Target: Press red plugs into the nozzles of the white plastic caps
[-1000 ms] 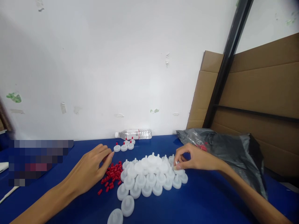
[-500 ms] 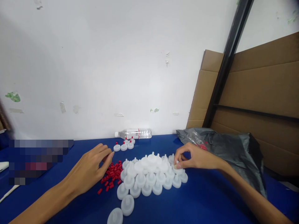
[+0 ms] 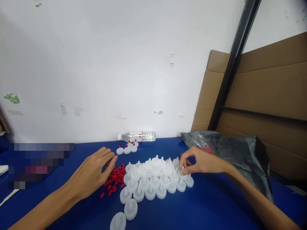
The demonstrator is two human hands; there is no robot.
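Observation:
At the right end of a heap of white, round plastic caps with nozzles [image 3: 155, 182], my right hand [image 3: 195, 161] has thumb and index finger pinched on a white nozzle cap [image 3: 184, 174]. Its fingers partly cover that cap. My left hand [image 3: 98, 167] hovers at the left, over the edge of a pile of small red tips [image 3: 117, 175]. Thumb and fingertips are drawn together there; whatever they may hold is hidden. Two white caps lie apart from the heap, nearer to me. Behind, several white caps with red tips [image 3: 127, 149] stand in a small group.
A clear plastic bottle [image 3: 137, 136] lies along the wall. On the right are a black plastic bag [image 3: 242, 159] and a clear bag with red pieces [image 3: 203, 145], with cardboard [image 3: 271, 86] behind a dark metal post [image 3: 230, 73]. A blurred-out patch covers the far left of the blue table.
The caps at the right end have shifted slightly right under my right hand's fingertips. My left hand stays in the same place.

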